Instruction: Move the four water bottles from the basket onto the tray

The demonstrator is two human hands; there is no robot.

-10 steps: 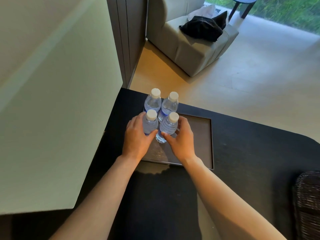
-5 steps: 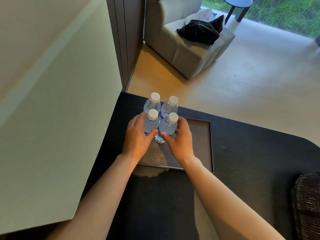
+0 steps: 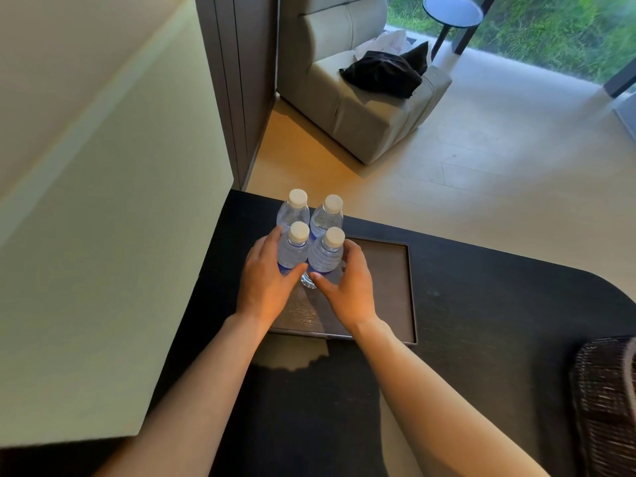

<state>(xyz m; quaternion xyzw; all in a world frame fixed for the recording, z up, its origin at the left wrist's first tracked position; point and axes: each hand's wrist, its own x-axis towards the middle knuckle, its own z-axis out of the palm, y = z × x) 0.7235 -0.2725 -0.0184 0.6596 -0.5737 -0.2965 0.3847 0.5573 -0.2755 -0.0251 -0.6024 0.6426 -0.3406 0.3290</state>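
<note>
Several clear water bottles with white caps stand upright in a tight square cluster at the far left corner of the dark tray (image 3: 389, 287). My left hand (image 3: 265, 284) wraps the near left bottle (image 3: 294, 251). My right hand (image 3: 347, 287) wraps the near right bottle (image 3: 327, 256). Behind them stand the far left bottle (image 3: 294, 210) and the far right bottle (image 3: 328, 215), untouched. The dark woven basket (image 3: 605, 404) sits at the right edge of the view, its inside hidden.
The tray lies on a black table (image 3: 481, 321) with a rounded far right corner. A pale wall (image 3: 103, 235) rises close on the left. Beyond the table are a light floor, a grey armchair (image 3: 361, 98) with dark clothing and a small round side table (image 3: 452, 10).
My hands stay cupped around the two near bottles on the tray. The view has tilted upward a little, showing more of the room.
</note>
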